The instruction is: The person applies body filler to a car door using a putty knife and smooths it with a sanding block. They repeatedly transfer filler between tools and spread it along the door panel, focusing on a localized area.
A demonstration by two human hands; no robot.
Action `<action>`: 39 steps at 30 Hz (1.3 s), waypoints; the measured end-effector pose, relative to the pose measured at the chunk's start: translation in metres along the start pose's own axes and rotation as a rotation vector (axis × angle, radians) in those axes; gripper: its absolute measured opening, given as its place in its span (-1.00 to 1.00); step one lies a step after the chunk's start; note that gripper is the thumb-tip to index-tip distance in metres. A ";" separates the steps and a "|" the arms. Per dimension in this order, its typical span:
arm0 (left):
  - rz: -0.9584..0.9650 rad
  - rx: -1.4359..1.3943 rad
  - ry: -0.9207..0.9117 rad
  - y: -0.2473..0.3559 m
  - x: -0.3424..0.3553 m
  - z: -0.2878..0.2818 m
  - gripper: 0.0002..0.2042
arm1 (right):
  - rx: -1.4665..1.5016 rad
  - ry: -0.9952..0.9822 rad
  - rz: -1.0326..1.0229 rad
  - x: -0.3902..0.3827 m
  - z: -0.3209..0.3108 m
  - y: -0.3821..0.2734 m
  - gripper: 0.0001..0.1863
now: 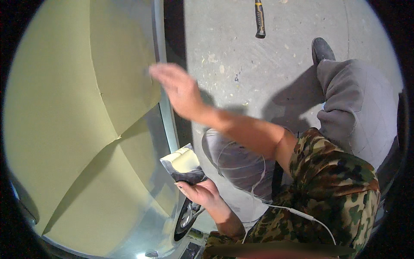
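Observation:
My left hand (202, 191) grips the lower edge of a small dark board (189, 177), its thumb toward the side nearest the car. A thick smear of pale yellow putty (186, 161) covers the top of the board. Farther up, my right hand (177, 87) reaches across to the side of a car (125, 86), whose broad surface is beige-yellow. Its fingers are held fairly straight at the panel's edge and are blurred. A faint grey patch shows at the fingertips, and I cannot make out whether they hold anything.
A hammer-like handle (260, 21), black and yellow, lies on the speckled grey floor (228, 56) at the top. A car wheel (187, 220) is near the bottom. A white cable (302, 213) hangs across my camouflage shirt. My bent leg and dark shoe (322, 49) are at right.

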State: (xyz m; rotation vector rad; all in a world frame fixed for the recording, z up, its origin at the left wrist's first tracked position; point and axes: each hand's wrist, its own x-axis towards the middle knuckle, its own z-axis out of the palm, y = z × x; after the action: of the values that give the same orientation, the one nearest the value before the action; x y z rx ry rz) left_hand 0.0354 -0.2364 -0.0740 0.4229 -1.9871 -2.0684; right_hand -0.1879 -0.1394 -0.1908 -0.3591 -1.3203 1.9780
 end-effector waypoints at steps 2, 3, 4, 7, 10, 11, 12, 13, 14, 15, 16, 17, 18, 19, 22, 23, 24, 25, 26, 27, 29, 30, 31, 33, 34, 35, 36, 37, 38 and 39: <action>0.001 0.001 0.018 0.000 -0.001 -0.001 -0.45 | -0.069 0.088 -0.044 0.050 -0.002 0.006 -0.60; -0.003 -0.004 0.000 -0.001 0.002 0.002 -0.45 | -0.118 0.129 -0.077 0.075 0.000 0.013 -0.63; -0.005 -0.008 -0.014 -0.002 0.003 0.004 -0.44 | -0.107 0.158 -0.102 0.097 0.003 0.020 -0.64; -0.013 -0.041 -0.034 -0.002 0.005 0.002 -0.43 | -0.073 0.185 -0.106 0.128 0.014 0.033 -0.65; -0.009 0.012 0.034 -0.001 0.002 -0.001 -0.42 | -0.081 0.141 -0.048 0.119 0.024 0.035 -0.63; -0.013 0.013 0.029 -0.001 0.002 -0.001 -0.42 | -0.110 0.147 -0.064 0.109 0.027 0.034 -0.62; -0.017 0.013 0.022 0.000 0.003 0.000 -0.42 | -0.141 0.155 -0.080 0.098 0.029 0.032 -0.61; -0.024 0.011 0.014 -0.002 0.004 -0.002 -0.42 | -0.147 0.111 -0.054 0.083 0.030 0.031 -0.55; -0.024 0.010 0.026 -0.003 0.003 -0.004 -0.42 | -0.136 0.097 -0.030 0.068 0.031 0.030 -0.53; -0.025 0.010 0.037 -0.005 0.003 -0.007 -0.42 | -0.127 0.085 -0.007 0.054 0.032 0.028 -0.51; -0.023 0.015 0.057 -0.004 0.002 -0.009 -0.43 | -0.112 0.067 0.023 0.037 0.035 0.025 -0.49; -0.028 0.003 0.026 -0.003 0.002 -0.011 -0.43 | -0.070 0.031 0.062 0.022 0.035 0.022 -0.44; -0.032 -0.008 -0.005 -0.002 0.003 -0.012 -0.43 | -0.077 0.015 0.076 0.009 0.036 0.021 -0.43; -0.037 -0.021 -0.037 -0.002 0.003 -0.013 -0.43 | -0.085 -0.002 0.089 -0.003 0.037 0.020 -0.41; -0.043 -0.032 -0.063 -0.001 0.004 -0.010 -0.43 | -0.064 -0.050 0.156 -0.028 0.037 0.020 -0.37; -0.043 -0.033 -0.043 -0.002 0.004 -0.012 -0.43 | -0.072 -0.058 0.162 -0.035 0.037 0.019 -0.37; -0.042 -0.033 -0.022 -0.003 0.003 -0.014 -0.43 | -0.079 -0.066 0.168 -0.042 0.037 0.017 -0.37; -0.042 -0.035 -0.002 -0.004 0.003 -0.015 -0.43 | -0.088 -0.075 0.169 -0.049 0.037 0.016 -0.37; -0.041 -0.023 0.008 -0.004 0.003 -0.016 -0.43 | -0.084 -0.081 0.184 -0.055 0.038 0.014 -0.36; -0.041 -0.012 0.018 -0.004 0.002 -0.017 -0.44 | -0.080 -0.087 0.198 -0.061 0.039 0.013 -0.36; -0.042 0.001 0.046 -0.004 0.001 -0.019 -0.44 | -0.079 -0.108 0.216 -0.073 0.040 0.012 -0.34; -0.045 0.002 0.060 -0.004 0.001 -0.019 -0.44 | -0.079 -0.115 0.227 -0.078 0.040 0.011 -0.34; -0.046 0.006 0.076 -0.002 0.001 -0.018 -0.44 | -0.077 -0.123 0.240 -0.082 0.042 0.009 -0.33; -0.049 -0.019 0.090 -0.001 0.001 -0.021 -0.44 | -0.070 -0.131 0.244 -0.088 0.044 0.007 -0.32; -0.050 -0.033 0.095 -0.001 0.001 -0.022 -0.44 | -0.068 -0.129 0.245 -0.092 0.044 0.005 -0.32; -0.056 -0.043 0.098 -0.001 0.002 -0.022 -0.44 | -0.066 -0.126 0.244 -0.096 0.045 0.002 -0.32; -0.061 -0.053 0.100 0.000 0.002 -0.022 -0.45 | -0.064 -0.123 0.243 -0.099 0.045 0.001 -0.31; -0.066 -0.063 0.104 0.001 0.002 -0.021 -0.45 | -0.078 -0.128 0.234 -0.101 0.044 0.000 -0.33; -0.062 -0.067 0.091 0.002 0.001 -0.021 -0.45 | -0.069 -0.132 0.227 -0.104 0.041 -0.001 -0.35; -0.058 -0.071 0.076 0.003 0.000 -0.020 -0.45 | -0.060 -0.134 0.219 -0.107 0.037 -0.002 -0.36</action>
State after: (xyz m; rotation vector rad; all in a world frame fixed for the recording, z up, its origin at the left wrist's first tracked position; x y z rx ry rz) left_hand 0.0426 -0.2555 -0.0719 0.5428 -1.8740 -2.1163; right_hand -0.1330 -0.2384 -0.1893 -0.4211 -1.4808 2.1788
